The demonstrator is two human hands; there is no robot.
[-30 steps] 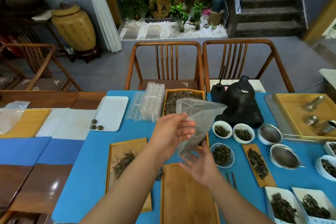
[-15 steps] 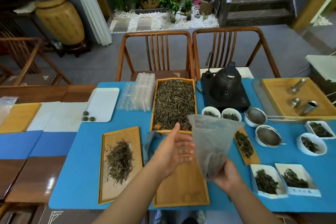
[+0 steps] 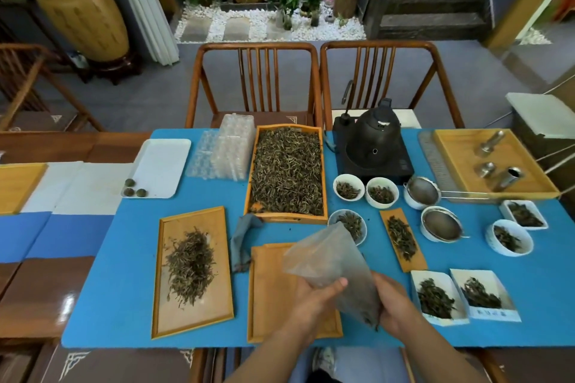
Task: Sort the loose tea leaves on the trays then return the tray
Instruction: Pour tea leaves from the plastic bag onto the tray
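Both hands hold a clear plastic bag point(image 3: 326, 261) with a little tea in its bottom corner, over an empty wooden tray point(image 3: 267, 292) at the table's near edge. My left hand point(image 3: 314, 301) pinches the bag's side with the thumb on top. My right hand point(image 3: 393, 305) grips its lower end. Left of them lies a wooden tray point(image 3: 217, 314) with a pile of loose tea leaves point(image 3: 189, 267). Behind stands a deep wooden tray point(image 3: 287, 218) full of tea leaves point(image 3: 286, 171).
A grey cloth point(image 3: 244, 242) lies between the trays. Right of the bag are white bowls point(image 3: 348, 186), a narrow board of tea point(image 3: 403, 239), strainers point(image 3: 440, 224) and paper boxes of tea point(image 3: 435, 297). A black kettle point(image 3: 375, 137), plastic moulds point(image 3: 230, 149) and a white tray point(image 3: 161, 165) stand behind.
The bag has come down from in front of the big tray to low over the empty tray. My left hand now grips it along with the right; the view has tilted downward.
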